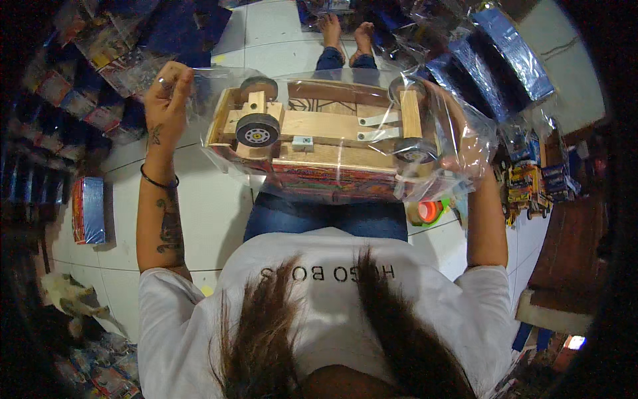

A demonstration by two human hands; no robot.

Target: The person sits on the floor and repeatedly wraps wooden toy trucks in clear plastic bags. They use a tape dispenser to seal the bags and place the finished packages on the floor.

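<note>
- Up at chest height, the left hand (167, 93) has its fingers bunched together, pinching the loose edge of a clear, crinkled plastic bag (219, 100) at its left end.
- The right hand (458, 143) sits at the bag's other end, behind the film; it seems to cup the bag and the toy's end, though glare on the plastic means I cannot tell exactly how the fingers lie.
- Inside the bag, held between both hands above the lap, lies a wooden toy truck (319, 136), turned underside up, with pale plank chassis, two light axle brackets and a brightly painted side facing the person.
- One black wheel with a grey hub (257, 130) shows sharply at the left; another dark wheel (413, 149) at the right is blurred by the plastic.
- A thin dark band (158, 181) rings the left wrist.
- Below the truck are blue-jeaned legs (325, 216), stretched out over a white tiled floor (206, 206), bare feet (345, 33) at the far end.
- Just right of the lap, partly hidden by the bag, lies a small orange and green round object (428, 211).
- On the right stand blue wrapped packages (495, 56) and further small painted toy trucks (525, 189).
- On the left, a red and blue wrapped block (88, 209) lies on the tiles, with heaps of bagged goods (86, 80) behind it.
</note>
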